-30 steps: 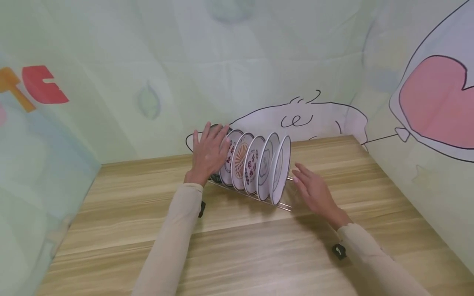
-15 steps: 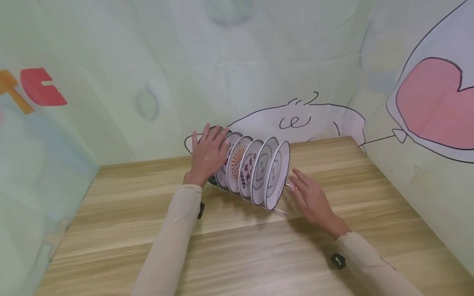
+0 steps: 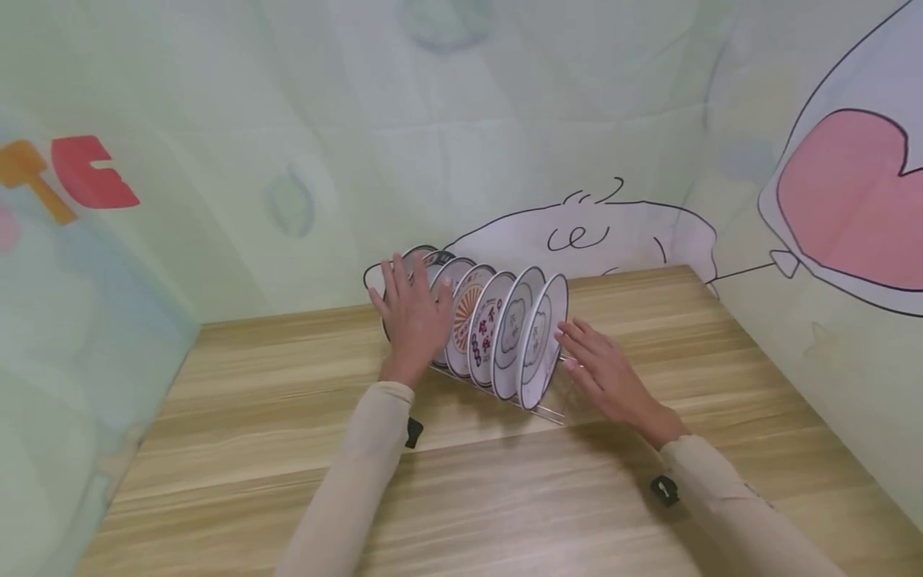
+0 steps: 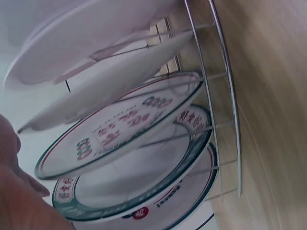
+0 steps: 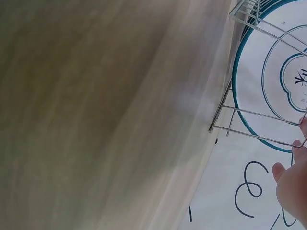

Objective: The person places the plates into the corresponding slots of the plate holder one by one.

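Note:
Several round plates (image 3: 535,344) with dark rims and printed faces stand on edge in a row in a wire dish rack (image 3: 550,415). My left hand (image 3: 418,320) is at the row's left end, fingers spread and overlapping the leftmost plates. In the left wrist view its thumb side shows beside the rims, and a green-rimmed plate (image 4: 120,125) leans between the wires. My right hand (image 3: 611,378) is at the right end with fingers extended toward the outermost plate. From the right wrist, the fingertips (image 5: 298,147) appear right at the rack's end wire, partly cut off by the frame edge.
The rack stands on a wood-grain table (image 3: 461,497) near its back edge. A printed cloth backdrop (image 3: 346,144) hangs behind and along both sides. Dark wrist devices (image 3: 664,490) sit under both forearms.
The rack's right end has shifted slightly nearer, and the plates have turned a little. My left hand has slid right, uncovering the leftmost plates' tops. My right fingers have come closer to the outermost plate.

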The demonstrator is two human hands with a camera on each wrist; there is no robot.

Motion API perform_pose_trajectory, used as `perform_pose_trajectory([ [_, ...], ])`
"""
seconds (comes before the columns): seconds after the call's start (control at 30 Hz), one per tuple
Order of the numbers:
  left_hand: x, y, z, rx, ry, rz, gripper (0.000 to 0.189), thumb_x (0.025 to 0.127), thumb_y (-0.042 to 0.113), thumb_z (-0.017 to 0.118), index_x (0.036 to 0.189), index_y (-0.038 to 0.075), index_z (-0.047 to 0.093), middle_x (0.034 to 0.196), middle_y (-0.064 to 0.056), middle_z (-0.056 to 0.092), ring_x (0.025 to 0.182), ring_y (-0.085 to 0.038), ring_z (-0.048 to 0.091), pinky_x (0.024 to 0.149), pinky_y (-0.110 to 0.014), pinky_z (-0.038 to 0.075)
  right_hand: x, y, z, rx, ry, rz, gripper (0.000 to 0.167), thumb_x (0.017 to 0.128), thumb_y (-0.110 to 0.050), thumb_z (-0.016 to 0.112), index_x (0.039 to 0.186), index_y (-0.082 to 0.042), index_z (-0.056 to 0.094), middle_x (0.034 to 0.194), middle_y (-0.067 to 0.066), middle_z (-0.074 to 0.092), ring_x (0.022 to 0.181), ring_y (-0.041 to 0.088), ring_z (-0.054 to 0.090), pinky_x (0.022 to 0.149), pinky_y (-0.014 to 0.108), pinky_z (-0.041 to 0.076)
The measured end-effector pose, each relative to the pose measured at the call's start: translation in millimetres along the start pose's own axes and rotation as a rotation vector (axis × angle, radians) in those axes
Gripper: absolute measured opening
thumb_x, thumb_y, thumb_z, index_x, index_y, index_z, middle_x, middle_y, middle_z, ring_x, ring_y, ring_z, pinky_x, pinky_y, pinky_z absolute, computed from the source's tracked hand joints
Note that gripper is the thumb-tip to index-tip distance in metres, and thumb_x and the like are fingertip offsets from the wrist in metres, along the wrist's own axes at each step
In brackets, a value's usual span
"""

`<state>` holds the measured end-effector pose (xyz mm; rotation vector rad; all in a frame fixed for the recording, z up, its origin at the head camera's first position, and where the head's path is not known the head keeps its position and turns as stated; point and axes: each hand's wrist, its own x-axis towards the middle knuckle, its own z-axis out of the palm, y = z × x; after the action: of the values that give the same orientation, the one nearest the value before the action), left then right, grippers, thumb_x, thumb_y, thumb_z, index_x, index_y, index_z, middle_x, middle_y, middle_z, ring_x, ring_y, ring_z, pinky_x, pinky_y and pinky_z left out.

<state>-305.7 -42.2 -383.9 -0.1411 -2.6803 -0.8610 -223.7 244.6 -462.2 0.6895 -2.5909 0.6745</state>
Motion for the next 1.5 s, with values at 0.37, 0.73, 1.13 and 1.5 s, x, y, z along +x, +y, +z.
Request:
perform_pose_trajectory([
  [0.37,-1.4,4.8,9.7,0.008,0.016,-0.035,0.070,0.105,0.049,0.029,0.160,0.007,0.017,0.169,-0.018,-0.005,0.155,-0.031,-0.017,0.122,-0.058,-0.014,-5.2,1.6,5.2,-0.010,0.033,-0.052,0.045,0.101,-0.019,0.050,0.143,-0.003,0.053,0.152,0.016,0.048,0.147,0.044,0.032,0.115,0.064,0.028],
  [0.73,4.9,-1.7,13.6,0.011,0.022,0.040,0.071,0.104,0.048,0.027,0.159,0.004,0.020,0.169,-0.018,-0.001,0.156,-0.033,-0.013,0.122,-0.060,-0.011,-9.5,-5.7,3.3,-0.048,-0.010,-0.037,0.046,0.102,-0.025,0.049,0.144,-0.006,0.052,0.155,0.017,0.044,0.145,0.043,0.037,0.116,0.062,0.029],
  [1.13,14.8,-13.3,15.7,0.014,0.017,0.121,0.072,0.104,0.050,0.027,0.158,0.003,0.022,0.167,-0.022,0.006,0.156,-0.039,-0.003,0.123,-0.062,-0.007,-14.3,-19.7,5.5,-0.047,-0.010,-0.048,0.049,0.102,-0.029,0.050,0.144,-0.003,0.051,0.155,0.021,0.042,0.144,0.043,0.037,0.116,0.062,0.029],
  [1.5,24.0,-19.9,15.8,0.007,0.003,0.173,0.068,0.104,0.047,0.028,0.158,0.005,0.025,0.167,-0.021,0.011,0.156,-0.038,0.000,0.124,-0.060,-0.004,-20.1,-35.0,8.1,-0.061,-0.012,-0.045,0.054,0.101,-0.037,0.052,0.144,-0.003,0.051,0.155,0.020,0.042,0.143,0.043,0.038,0.115,0.061,0.031],
])
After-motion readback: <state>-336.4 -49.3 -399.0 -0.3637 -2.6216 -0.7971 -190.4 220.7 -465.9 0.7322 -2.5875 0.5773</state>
